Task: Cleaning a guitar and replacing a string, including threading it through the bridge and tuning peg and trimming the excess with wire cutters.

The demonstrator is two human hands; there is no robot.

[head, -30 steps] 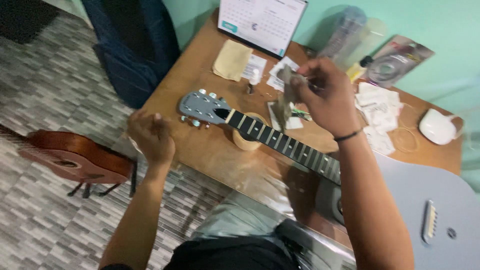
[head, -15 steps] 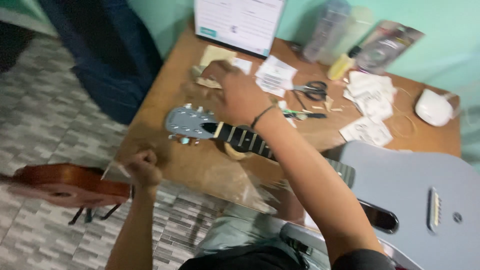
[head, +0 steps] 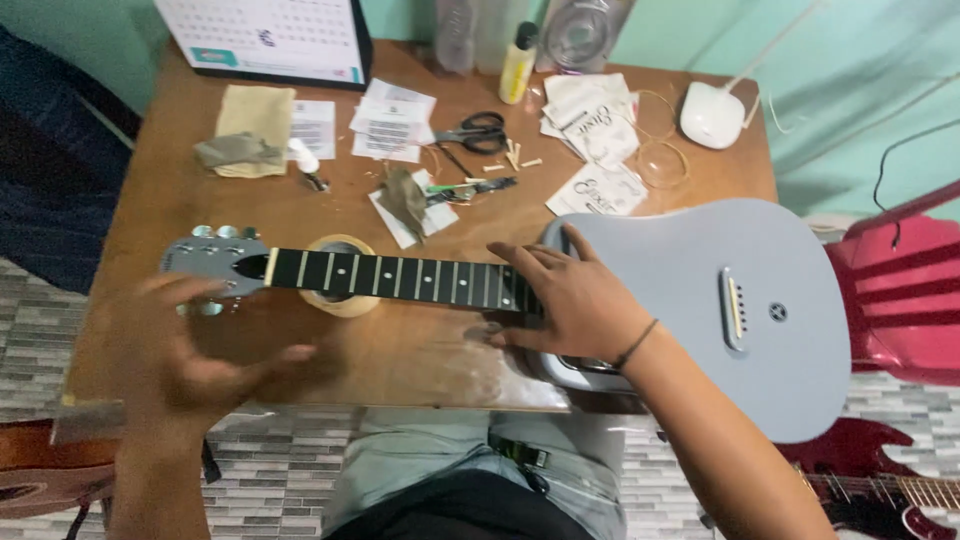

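- Nearest the camera, the left hand [head: 195, 355] is blurred, fingers loosely spread and holding nothing, just below the grey headstock [head: 215, 265] with its silver tuning pegs.
- The right hand [head: 570, 300] lies flat and open, gripping nothing, on the pale grey guitar with a dark fretboard [head: 700, 310], where the neck meets the body, pressing it onto the brown wooden surface [head: 400, 350].
- The guitar lies across the surface face up, headstock by the left hand and body reaching past the right hand over the surface's edge; I see no strings along the fretboard.
- Between the hands, a roll of tan tape [head: 340, 290] sits under the neck and props it.
- By my reading, the step in hand is steadying the stringless guitar for work at the headstock; the next move calls for a firm right hand and the left closing on a tuning peg.
- Just beyond the neck lie a crumpled brown cloth on white paper [head: 405, 200] and a small dark tool [head: 475, 187].
- Farther off are black-handled scissors [head: 480, 130], white paper string packets [head: 590, 125], coiled strings [head: 660, 160] and a folded yellow cloth [head: 250, 130].
- Farthest, a yellow bottle with a black cap [head: 517, 65], a white rounded device [head: 712, 115] and a standing desk calendar [head: 265, 38].
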